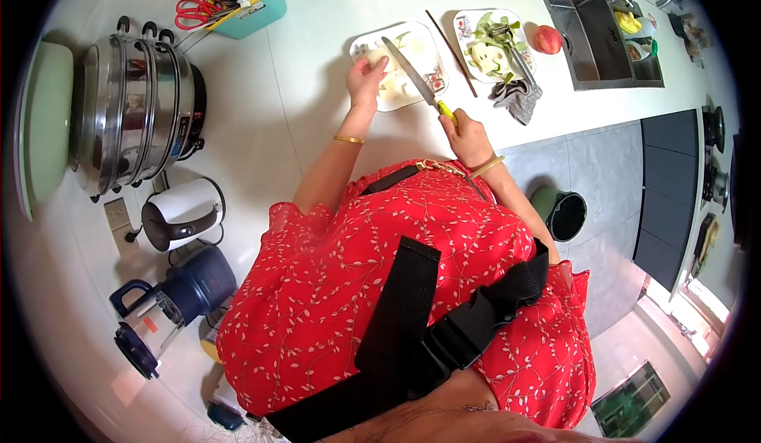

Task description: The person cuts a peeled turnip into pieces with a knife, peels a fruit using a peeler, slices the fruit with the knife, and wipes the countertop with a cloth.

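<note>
My left hand has its fingers curled round a pale peeled piece of fruit over the left side of a white patterned plate. More pale cut pieces lie on that plate. In my right hand is a knife by its yellow-green handle. Its blade slants across the plate, the tip close to the held piece; whether they touch I cannot tell. On the right, a second white plate bears green peelings and what looks like a peeler.
A dark chopstick lies between the plates. Near the second plate are a grey cloth and a red peach-like fruit, with a sink beyond. Left stand a utensil holder, steamer and kettle. A bin stands on the floor.
</note>
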### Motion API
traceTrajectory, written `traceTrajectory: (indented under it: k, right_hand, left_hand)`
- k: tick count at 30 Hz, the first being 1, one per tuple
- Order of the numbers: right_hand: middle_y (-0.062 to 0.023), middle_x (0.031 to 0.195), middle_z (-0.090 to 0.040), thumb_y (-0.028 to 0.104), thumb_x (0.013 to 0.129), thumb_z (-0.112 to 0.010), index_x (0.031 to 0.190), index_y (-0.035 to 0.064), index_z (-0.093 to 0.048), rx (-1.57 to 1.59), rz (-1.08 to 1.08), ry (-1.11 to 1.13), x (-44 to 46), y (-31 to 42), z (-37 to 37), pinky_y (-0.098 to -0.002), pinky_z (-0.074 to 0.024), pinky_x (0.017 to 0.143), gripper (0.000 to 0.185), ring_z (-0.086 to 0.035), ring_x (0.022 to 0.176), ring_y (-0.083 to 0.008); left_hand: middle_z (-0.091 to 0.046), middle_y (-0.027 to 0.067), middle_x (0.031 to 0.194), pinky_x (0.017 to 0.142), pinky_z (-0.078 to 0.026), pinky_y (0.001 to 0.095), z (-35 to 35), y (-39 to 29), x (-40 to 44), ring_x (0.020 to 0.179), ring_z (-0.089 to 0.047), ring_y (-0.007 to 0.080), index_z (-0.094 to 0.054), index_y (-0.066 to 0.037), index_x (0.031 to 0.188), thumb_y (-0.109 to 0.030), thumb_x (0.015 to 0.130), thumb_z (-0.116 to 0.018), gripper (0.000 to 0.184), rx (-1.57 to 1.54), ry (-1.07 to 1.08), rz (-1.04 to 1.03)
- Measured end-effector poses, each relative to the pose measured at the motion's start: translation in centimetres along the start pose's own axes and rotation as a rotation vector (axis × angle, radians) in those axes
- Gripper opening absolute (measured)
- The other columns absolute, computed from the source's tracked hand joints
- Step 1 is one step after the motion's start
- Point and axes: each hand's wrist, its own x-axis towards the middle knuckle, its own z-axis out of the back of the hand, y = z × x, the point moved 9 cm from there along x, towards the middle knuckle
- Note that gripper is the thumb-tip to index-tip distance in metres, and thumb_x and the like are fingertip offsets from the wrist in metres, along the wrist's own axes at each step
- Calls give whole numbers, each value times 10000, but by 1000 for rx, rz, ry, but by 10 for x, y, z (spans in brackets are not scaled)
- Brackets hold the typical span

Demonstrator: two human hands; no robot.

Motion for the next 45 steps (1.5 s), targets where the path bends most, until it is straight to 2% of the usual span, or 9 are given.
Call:
traceTrajectory:
  k: [9, 12, 21, 30, 31, 34, 35, 39, 45]
  right_hand:
    - [-253, 577, -522, 265, 854, -534, 772, -25, -454, 78, -51, -14, 9, -1, -14, -471, -413, 511, 312, -534, 581, -436]
    - [-259, 590, -524, 256, 856, -531, 776, -26, -457, 44, -25, 1, 6, 12, -4, -471, -412, 522, 302, -535, 601, -439]
    - [-265, 592, -520, 272, 861, -518, 773, -27, -471, 37, -21, 73, -3, 7, -7, -476, -413, 527, 315, -532, 601, -442]
    - [-282, 629, -529, 277, 854, -521, 779, -29, -475, -9, 29, 22, 6, -2, -30, -486, -425, 549, 319, -530, 622, -457]
    - [-211, 571, -536, 322, 875, -484, 779, -10, -470, 9, 140, -30, 8, 2, -28, -424, -422, 445, 346, -537, 484, -364]
    - [-80, 515, -473, 373, 899, -428, 771, 21, -462, 496, -476, 430, -2, -23, -44, -314, -350, 337, 377, -445, 369, -186]
    - [7, 516, -386, 403, 909, -390, 775, 49, -460, 561, -510, 445, -6, -19, -44, -226, -262, 309, 385, -320, 367, -66]
    - [6, 523, -405, 394, 906, -404, 788, 55, -471, 877, -620, 580, -11, -24, -48, -231, -240, 294, 366, -291, 351, -63]
    - [-6, 534, -419, 380, 905, -410, 795, 37, -478, 638, -552, 422, -10, -41, -35, -222, -250, 289, 366, -309, 342, -69]
  left_hand:
    - [-576, 39, 815, 598, -473, 222, -8, 10, -8, 674, -558, 112, -577, 9, 887, -125, 762, -676, 208, 147, 43, -55]
    - [-580, 47, 833, 604, -477, 219, 2, 21, -4, 680, -565, 116, -572, 16, 893, -128, 764, -677, 220, 93, -56, 9]
    - [-535, 78, 844, 654, -525, 250, -3, 8, -7, 702, -584, 161, -532, 73, 906, -85, 747, -688, 273, -63, -6, 6]
    - [-543, 95, 875, 682, -543, 279, -4, 28, -5, 694, -578, 164, -530, 44, 902, -45, 737, -681, 240, -201, -17, 143]
    - [-547, 92, 869, 678, -542, 275, -1, 27, -6, 699, -579, 163, -532, 41, 901, -45, 736, -681, 238, -188, -19, 149]
    - [-567, 87, 864, 684, -536, 272, 4, 26, -7, 727, -586, 163, -541, 30, 908, -51, 742, -676, 229, -162, 5, 168]
    - [-578, 86, 870, 697, -531, 278, 4, 28, -4, 744, -591, 166, -545, 23, 916, -57, 749, -670, 224, -165, 35, 171]
    - [-599, 56, 881, 744, -513, 294, -3, 32, -8, 764, -590, 145, -573, -16, 946, -75, 765, -657, 209, -340, 177, 237]
    - [-616, 86, 955, 801, -482, 284, -7, 26, -6, 876, -598, 178, -556, -12, 1026, -100, 789, -632, 264, -374, 305, 256]
